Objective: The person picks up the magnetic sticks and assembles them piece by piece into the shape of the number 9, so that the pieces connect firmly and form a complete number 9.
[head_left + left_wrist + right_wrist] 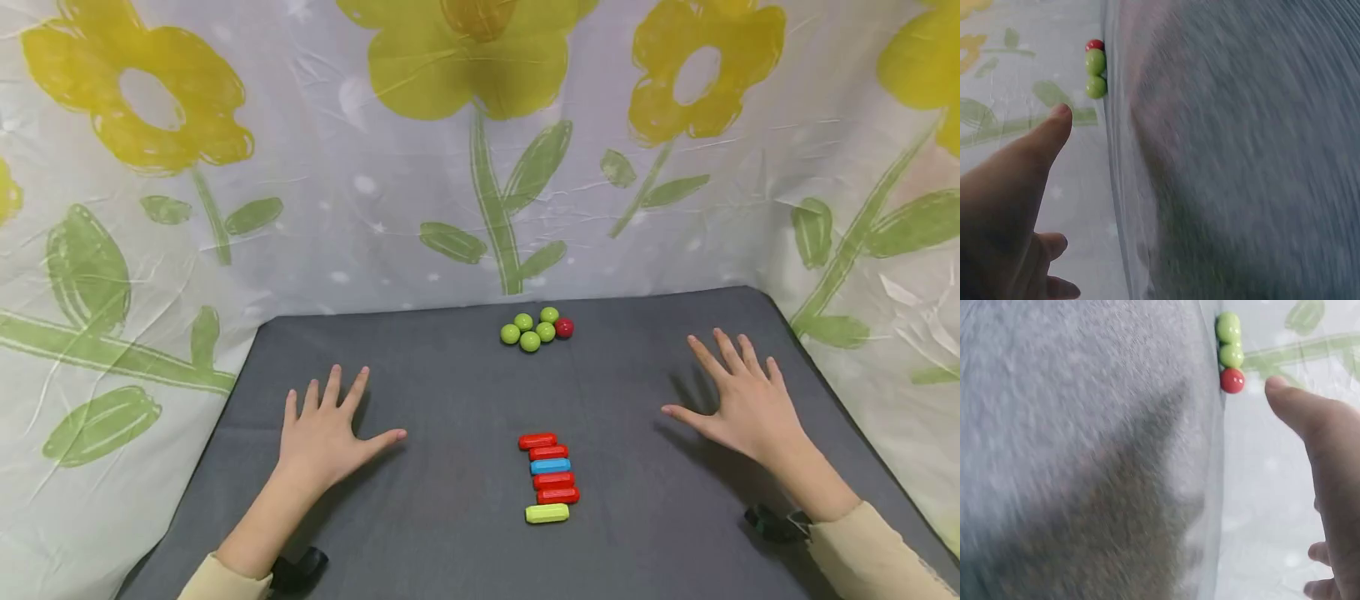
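With fingers spread and nothing held, my left hand (322,437) is over the left part of the dark grey cloth. My right hand (750,408), also spread and holding nothing, is over the right part. Between them lies a column of small faceted bars: several red bars (553,481), one blue bar (551,467) and, nearest me, one yellow-green bar (547,513). Farther back sit several green balls (529,342) and one red ball (564,328) in a cluster. Each wrist view shows its hand's thumb and some fingertips, with the balls at a distance.
The dark grey cloth (450,392) covers the table. A white curtain (360,242) with yellow flowers rises along its back and sides. Dark straps with small black devices are on the left wrist (298,571) and right wrist (776,525).
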Demonstrator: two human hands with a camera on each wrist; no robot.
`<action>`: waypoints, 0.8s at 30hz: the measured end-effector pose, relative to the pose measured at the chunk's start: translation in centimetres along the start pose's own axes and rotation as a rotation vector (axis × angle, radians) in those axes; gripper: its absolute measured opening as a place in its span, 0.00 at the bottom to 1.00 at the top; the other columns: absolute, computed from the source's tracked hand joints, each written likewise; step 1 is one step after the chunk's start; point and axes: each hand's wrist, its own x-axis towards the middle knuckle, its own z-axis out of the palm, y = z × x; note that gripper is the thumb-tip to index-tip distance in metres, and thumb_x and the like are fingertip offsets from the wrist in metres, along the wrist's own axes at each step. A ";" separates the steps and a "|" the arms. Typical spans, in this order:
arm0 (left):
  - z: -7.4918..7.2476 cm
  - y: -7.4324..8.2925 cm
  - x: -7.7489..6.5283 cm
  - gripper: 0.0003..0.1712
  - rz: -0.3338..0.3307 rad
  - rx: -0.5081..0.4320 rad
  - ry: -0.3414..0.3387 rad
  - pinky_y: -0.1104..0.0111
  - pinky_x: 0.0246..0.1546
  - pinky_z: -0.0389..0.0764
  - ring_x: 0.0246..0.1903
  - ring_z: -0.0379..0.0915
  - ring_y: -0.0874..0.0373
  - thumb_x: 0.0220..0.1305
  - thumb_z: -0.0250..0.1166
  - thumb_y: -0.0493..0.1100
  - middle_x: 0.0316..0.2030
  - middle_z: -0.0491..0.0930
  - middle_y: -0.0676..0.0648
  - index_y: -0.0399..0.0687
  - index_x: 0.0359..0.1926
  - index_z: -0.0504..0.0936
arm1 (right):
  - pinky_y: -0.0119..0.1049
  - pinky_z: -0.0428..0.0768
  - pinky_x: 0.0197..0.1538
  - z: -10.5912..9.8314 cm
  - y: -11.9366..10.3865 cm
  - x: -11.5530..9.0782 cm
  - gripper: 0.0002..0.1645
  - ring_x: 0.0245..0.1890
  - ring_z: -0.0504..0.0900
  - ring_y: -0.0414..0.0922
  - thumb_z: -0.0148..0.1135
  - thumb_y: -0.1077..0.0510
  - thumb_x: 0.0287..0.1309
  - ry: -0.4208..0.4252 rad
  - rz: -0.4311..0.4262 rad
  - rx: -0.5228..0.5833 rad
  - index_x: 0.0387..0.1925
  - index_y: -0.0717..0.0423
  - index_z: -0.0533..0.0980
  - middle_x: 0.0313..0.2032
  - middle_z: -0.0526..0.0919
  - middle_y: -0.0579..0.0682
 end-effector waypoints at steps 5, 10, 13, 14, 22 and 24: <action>0.1 1.4 0.2 0.67 0.035 -0.113 -0.015 0.29 0.73 0.52 0.72 0.62 0.24 0.59 0.54 0.89 0.76 0.64 0.28 0.50 0.85 0.58 | 0.74 0.73 0.58 1.0 -1.2 0.2 0.63 0.68 0.72 0.74 0.77 0.29 0.52 0.058 -0.051 0.139 0.81 0.52 0.63 0.74 0.67 0.70; 0.9 4.1 0.8 0.56 0.075 -0.276 0.032 0.34 0.66 0.68 0.67 0.70 0.31 0.64 0.60 0.81 0.66 0.79 0.34 0.46 0.78 0.71 | 0.68 0.78 0.57 2.6 -3.4 0.4 0.54 0.66 0.77 0.65 0.80 0.35 0.54 0.076 -0.115 0.282 0.76 0.52 0.70 0.69 0.76 0.61; 1.9 6.4 1.3 0.42 0.113 -0.490 0.043 0.44 0.58 0.78 0.57 0.80 0.42 0.69 0.67 0.70 0.56 0.87 0.42 0.46 0.70 0.80 | 0.65 0.78 0.61 3.8 -5.5 0.5 0.49 0.66 0.79 0.59 0.80 0.37 0.56 0.049 -0.146 0.386 0.74 0.51 0.74 0.67 0.80 0.56; 2.2 7.3 1.4 0.35 0.128 -0.577 0.037 0.49 0.54 0.80 0.53 0.82 0.47 0.70 0.69 0.65 0.52 0.88 0.46 0.46 0.67 0.83 | 0.63 0.78 0.62 4.3 -6.3 0.6 0.46 0.64 0.80 0.58 0.80 0.39 0.56 0.042 -0.156 0.429 0.72 0.51 0.75 0.66 0.81 0.55; 4.3 13.8 2.8 0.14 0.312 -0.910 -0.043 0.71 0.35 0.77 0.34 0.78 0.66 0.73 0.72 0.47 0.37 0.87 0.57 0.46 0.54 0.90 | 0.35 0.78 0.36 6.8 -11.8 1.9 0.17 0.37 0.82 0.41 0.75 0.51 0.66 0.007 -0.168 0.769 0.53 0.52 0.87 0.41 0.88 0.43; 4.7 14.8 2.9 0.14 0.345 -0.921 -0.075 0.71 0.36 0.78 0.34 0.78 0.66 0.73 0.71 0.47 0.38 0.88 0.56 0.46 0.54 0.90 | 0.33 0.76 0.33 7.4 -12.4 2.0 0.14 0.34 0.80 0.39 0.73 0.53 0.67 -0.019 -0.181 0.834 0.51 0.52 0.87 0.38 0.87 0.40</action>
